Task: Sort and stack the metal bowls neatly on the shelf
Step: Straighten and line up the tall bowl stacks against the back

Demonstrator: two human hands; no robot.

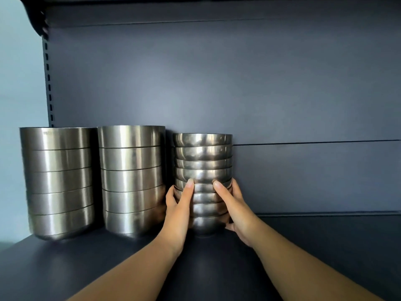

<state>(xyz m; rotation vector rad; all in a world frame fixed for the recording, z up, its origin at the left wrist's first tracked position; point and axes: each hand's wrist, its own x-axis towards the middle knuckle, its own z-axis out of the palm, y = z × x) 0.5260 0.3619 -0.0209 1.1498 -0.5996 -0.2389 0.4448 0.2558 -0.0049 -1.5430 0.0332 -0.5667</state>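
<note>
Three stacks of metal bowls stand along the back of a dark blue shelf. At the far left is a stack of several large straight-sided bowls, and a similar stack stands beside it. To their right rises a stack of several smaller rounded bowls. My left hand grips the small stack's lower left side, thumb up the front. My right hand grips its lower right side, fingers wrapped behind.
The shelf's dark back panel rises behind the stacks. A slotted upright runs along the left edge, with a pale wall beyond it. Another shelf hangs overhead. Bare shelf surface stretches right of the small stack.
</note>
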